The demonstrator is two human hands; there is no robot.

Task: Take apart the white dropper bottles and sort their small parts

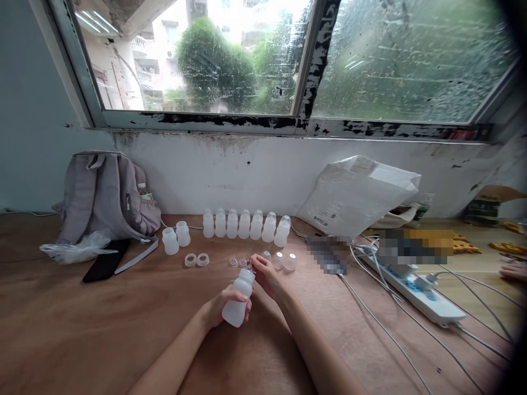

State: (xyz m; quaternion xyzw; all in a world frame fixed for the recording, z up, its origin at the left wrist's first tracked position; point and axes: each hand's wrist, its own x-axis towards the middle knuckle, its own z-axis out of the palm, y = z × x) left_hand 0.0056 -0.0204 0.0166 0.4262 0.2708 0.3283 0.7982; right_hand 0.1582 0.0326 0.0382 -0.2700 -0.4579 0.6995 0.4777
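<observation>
My left hand [227,305] is wrapped round a frosted white baby bottle [237,307], which leans to the right above the table. At the bottle's mouth, the fingers of my right hand [265,274] pinch a small clear nipple [248,267]; the fingers partly hide it. Just behind lie two loose nipples [233,261]. Two white collar rings [190,260] rest to the left, and several clear domed caps [290,263] to the right. Two topless bottles [170,242] stand at the left, beside a row of several capped bottles [233,225].
A grey backpack [99,192], a clear plastic bag [78,247] and a black flat case [107,262] are at the left. A white plastic sack [358,192] leans on the wall. At the right are a power strip [436,310], cables and another person's hand [513,270].
</observation>
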